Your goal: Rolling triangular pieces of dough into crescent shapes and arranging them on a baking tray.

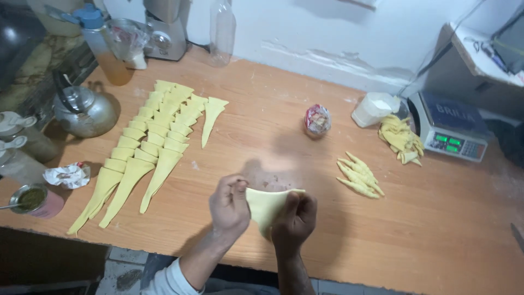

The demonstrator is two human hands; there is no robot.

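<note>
Closest to the camera, both hands hold one piece of yellow dough point(268, 206) just above the near edge of the table point(415, 229). The left hand point(229, 206) pinches the wide top edge at its left corner, fingers curled closed on it; the right hand point(295, 221) grips lower down and to the right, fingers wrapped round the narrowing end. The dough triangle hangs between them, its broad edge uppermost and running left to right, its point turned down toward the person, so the long axis runs from far to near. Each hand touches it; neither is nearer than the other.

A little beyond and to the right of the right hand lies a small pile of rolled dough pieces point(359, 176), slim and pointed, laid side by side on the bare wood. To the left of the left hand, well apart from it, rows of cut dough triangles point(147, 147) overlap like scales, their long tails pointing toward the near edge.

Farther out, straight ahead of the hands, sits a crumpled packet point(317, 120). Beyond the rolled pile are a white tub point(374, 109), a heap of dough scraps point(401, 139) and a digital scale point(450, 131). At the far left stand a metal kettle point(84, 112) and a clear plastic bottle point(222, 33) by the wall.
</note>
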